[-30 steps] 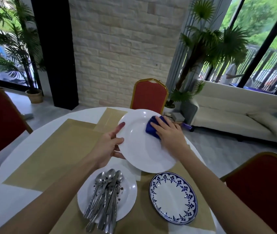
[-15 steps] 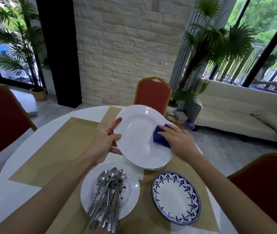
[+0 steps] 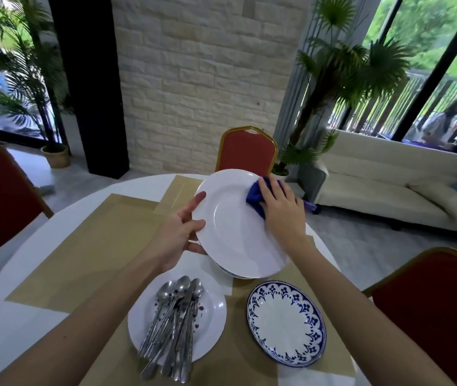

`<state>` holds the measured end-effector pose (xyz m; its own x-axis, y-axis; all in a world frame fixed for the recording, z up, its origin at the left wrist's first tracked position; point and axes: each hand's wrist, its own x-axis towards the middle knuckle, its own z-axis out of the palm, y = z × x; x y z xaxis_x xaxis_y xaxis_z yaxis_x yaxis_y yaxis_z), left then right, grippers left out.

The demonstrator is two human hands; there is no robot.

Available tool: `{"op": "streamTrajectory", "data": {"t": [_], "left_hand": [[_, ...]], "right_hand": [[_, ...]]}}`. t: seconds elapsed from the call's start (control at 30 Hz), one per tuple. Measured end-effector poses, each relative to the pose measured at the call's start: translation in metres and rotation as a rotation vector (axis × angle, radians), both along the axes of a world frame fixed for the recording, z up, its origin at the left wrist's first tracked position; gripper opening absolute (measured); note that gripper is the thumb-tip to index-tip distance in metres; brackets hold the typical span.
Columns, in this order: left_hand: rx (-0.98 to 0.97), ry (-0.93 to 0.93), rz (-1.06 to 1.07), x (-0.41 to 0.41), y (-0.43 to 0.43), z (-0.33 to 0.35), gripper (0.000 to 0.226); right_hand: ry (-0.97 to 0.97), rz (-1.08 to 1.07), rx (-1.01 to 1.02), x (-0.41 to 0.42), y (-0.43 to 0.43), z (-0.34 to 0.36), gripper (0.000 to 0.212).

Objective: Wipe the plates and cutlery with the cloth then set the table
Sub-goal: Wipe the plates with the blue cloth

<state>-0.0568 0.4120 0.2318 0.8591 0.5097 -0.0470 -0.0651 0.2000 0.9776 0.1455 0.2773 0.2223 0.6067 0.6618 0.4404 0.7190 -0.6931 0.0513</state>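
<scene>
White plate [image 3: 235,227] tilted just beyond blue-patterned plate [image 3: 286,323], left hand [image 3: 177,235] gripping its left rim, right hand [image 3: 280,210] clutching blue cloth [image 3: 253,197] against its far rim, cutlery [image 3: 171,324] on small plate [image 3: 213,310] left of blue-patterned plate

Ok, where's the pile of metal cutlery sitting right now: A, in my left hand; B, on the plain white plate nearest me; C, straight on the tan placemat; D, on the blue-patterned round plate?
B: the metal cutlery lies heaped on the plain white plate, beside the empty blue-patterned round plate.
</scene>
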Motion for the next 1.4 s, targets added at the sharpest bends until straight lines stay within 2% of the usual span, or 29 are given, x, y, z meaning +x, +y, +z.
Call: {"op": "streamTrajectory", "data": {"t": [0.07,0.17,0.23,0.3,0.4,0.47,0.5,0.57,0.7,0.77,0.8,0.9,1.0,1.03,1.1,1.17,1.2,1.27,1.3,1.33,1.4], "left_hand": [[0.004,-0.010,0.055,-0.002,0.005,-0.001,0.059],[0.021,-0.029,0.137,0.000,0.004,-0.003,0.060],[0.047,-0.047,0.174,0.005,-0.004,-0.004,0.061],[0.064,-0.048,0.198,0.009,-0.009,-0.005,0.061],[0.053,-0.022,0.258,0.013,-0.005,-0.005,0.061],[0.031,-0.032,0.272,0.011,0.002,-0.005,0.063],[0.030,-0.043,0.259,0.009,0.004,-0.004,0.063],[0.036,-0.045,0.202,0.005,0.007,0.000,0.063],[0.018,0.023,0.051,-0.001,0.008,-0.002,0.059],[-0.005,0.057,-0.030,-0.001,0.008,-0.004,0.056],[-0.020,0.069,-0.064,-0.001,0.008,-0.004,0.054],[-0.025,0.095,-0.131,-0.002,0.012,-0.004,0.049],[0.038,0.139,-0.057,-0.001,0.015,0.001,0.038],[0.040,0.134,0.002,0.001,0.016,0.002,0.037],[-0.042,0.066,0.113,0.007,0.019,0.007,0.045],[-0.161,-0.049,0.144,0.011,0.013,0.012,0.040],[-0.213,-0.089,0.141,0.012,0.006,0.012,0.037],[-0.275,-0.130,0.137,0.012,-0.010,0.003,0.029],[-0.278,-0.126,0.145,0.010,-0.018,-0.005,0.021],[-0.263,-0.108,0.151,0.008,-0.024,-0.011,0.023],[-0.203,-0.063,0.146,0.005,-0.027,-0.023,0.041]], "right_hand": [[0.038,-0.047,0.002,-0.012,-0.007,-0.011,0.049],[0.229,-0.097,-0.119,-0.042,-0.012,-0.035,0.048],[0.313,-0.013,-0.107,-0.065,-0.008,-0.045,0.057],[0.394,0.107,0.023,-0.088,-0.003,-0.045,0.068],[0.318,0.303,0.197,-0.107,-0.006,-0.043,0.056],[0.295,0.386,0.226,-0.098,-0.014,-0.040,0.047],[0.327,0.378,0.211,-0.088,-0.019,-0.040,0.044],[0.266,0.300,0.229,-0.062,-0.026,-0.039,0.037],[0.181,0.010,0.212,-0.015,-0.033,-0.032,0.037],[0.093,0.025,0.257,0.001,-0.033,-0.023,0.043],[0.118,0.053,0.289,0.004,-0.033,-0.015,0.040],[0.533,0.085,0.410,0.005,-0.036,0.003,0.034],[0.894,0.001,0.400,0.001,-0.043,0.007,0.059],[0.988,0.004,0.418,-0.003,-0.045,0.003,0.062],[1.171,0.012,0.597,-0.012,-0.046,-0.006,0.049],[1.291,-0.025,0.902,-0.023,-0.043,-0.012,0.035],[1.306,-0.048,1.023,-0.027,-0.040,-0.014,0.031],[1.247,-0.108,1.140,-0.029,-0.031,-0.017,0.027],[1.194,-0.128,1.155,-0.030,-0.027,-0.017,0.029],[1.128,-0.128,1.151,-0.032,-0.024,-0.018,0.032],[0.938,-0.106,1.030,-0.034,-0.024,-0.020,0.031]]}}
